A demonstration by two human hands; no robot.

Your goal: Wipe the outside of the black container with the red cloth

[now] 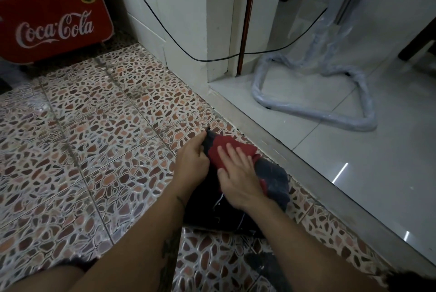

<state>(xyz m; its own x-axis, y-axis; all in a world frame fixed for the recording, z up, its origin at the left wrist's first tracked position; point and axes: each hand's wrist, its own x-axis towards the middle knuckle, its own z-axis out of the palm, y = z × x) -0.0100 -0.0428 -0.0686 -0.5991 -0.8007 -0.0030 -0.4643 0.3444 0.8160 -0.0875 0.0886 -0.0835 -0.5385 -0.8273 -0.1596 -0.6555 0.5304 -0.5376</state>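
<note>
The black container (207,206) rests on the patterned tile floor just in front of me, mostly hidden under my hands and the cloth. A red cloth (233,148) with dark blue parts is draped over its top and right side. My right hand (238,173) lies flat on the cloth with fingers spread, pressing it onto the container. My left hand (192,162) grips the container's far left edge, fingers curled around it beside the cloth.
A red Coca-Cola cooler (52,20) stands at the far left. A white wall corner (184,20) with a black cable (179,49) rises ahead. A metal threshold (306,162) runs diagonally on the right; beyond it a plastic-wrapped stand (318,112) sits on white tiles.
</note>
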